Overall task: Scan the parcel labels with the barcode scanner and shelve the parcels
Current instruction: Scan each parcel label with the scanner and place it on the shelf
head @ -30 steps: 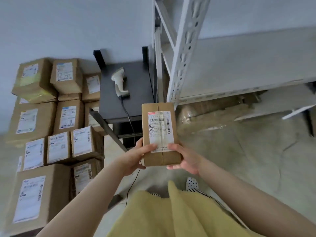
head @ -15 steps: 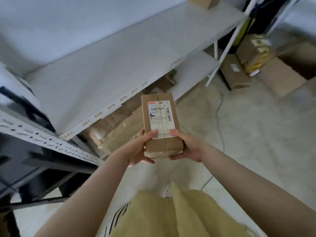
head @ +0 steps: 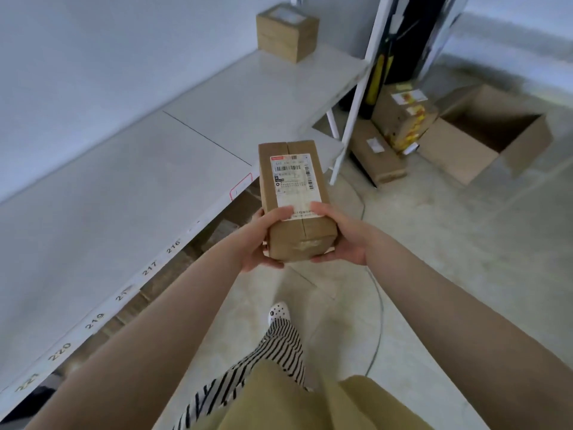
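You've got the parcel (head: 294, 193) up in front of you w/ both hands, over the floor (head: 465, 259), just right of the shelf's front edge. Label (head: 293, 184) faces up, barcodes visible but text too small to read. Left hand (head: 260, 240) curls round the near-left end, thumb on top at the label's near edge, other fingers underneath and mostly hidden. Right hand (head: 344, 234) curls round the near-right end, thumb on top touching the label's near-right corner, palm under the box; fingertips not visible.

Containers: open carton (head: 483, 135) on the floor far right, flaps up, inside is dark, can't tell any contents. Left of it a taped box w/ yellow-red print (head: 403, 119) leans on a flat brown box (head: 376, 156) lying on the floor. White shelf (head: 124, 197) runs along the left; one small cardboard box (head: 286, 32) sits at its far end, pale label on top, unreadable. Front edge has numbers 216, 217, 219, 220; one between is smeared, the nearest blurred. Brown stuff under the shelf is mostly hidden, can't ID.

Dark upright object (head: 412, 35) behind the shelf post, cut off by the top edge. Thin cable (head: 376, 305) runs on the floor near your striped leg (head: 279, 346) and dotted shoe (head: 279, 311).
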Demonstrator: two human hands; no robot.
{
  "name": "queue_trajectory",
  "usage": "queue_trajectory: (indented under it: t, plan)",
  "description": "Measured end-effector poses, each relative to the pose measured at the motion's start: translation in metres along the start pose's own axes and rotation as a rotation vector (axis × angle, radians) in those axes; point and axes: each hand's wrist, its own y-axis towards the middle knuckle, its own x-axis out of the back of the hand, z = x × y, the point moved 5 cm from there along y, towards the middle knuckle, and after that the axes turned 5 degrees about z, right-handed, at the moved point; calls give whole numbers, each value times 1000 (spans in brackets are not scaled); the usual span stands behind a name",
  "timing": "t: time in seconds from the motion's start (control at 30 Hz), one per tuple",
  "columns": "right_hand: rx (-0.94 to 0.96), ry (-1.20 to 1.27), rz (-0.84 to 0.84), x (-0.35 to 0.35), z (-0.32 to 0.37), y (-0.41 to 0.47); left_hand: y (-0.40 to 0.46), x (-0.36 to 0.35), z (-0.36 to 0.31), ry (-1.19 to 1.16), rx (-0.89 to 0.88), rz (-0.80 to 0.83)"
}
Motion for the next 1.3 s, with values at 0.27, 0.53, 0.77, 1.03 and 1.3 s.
queue_trajectory:
  t: [0.27,0.53,0.77,1.03,1.3]
  plan:
    - [25,50,-112,76,119,79,118,0,-114,17,-4,33]
    - [3,71,-122,128,215,139,202,-1,-205,20,4,-41]
    - [-44,-18,-75,168,297,212,270,2,-271,-129,-1,-161]
    - [11,-108,3,208,407,288,349,0,-350,-375,-50,-391]
    - [51,-94,-14,228,443,354,398,3,-403,-508,-186,-639]
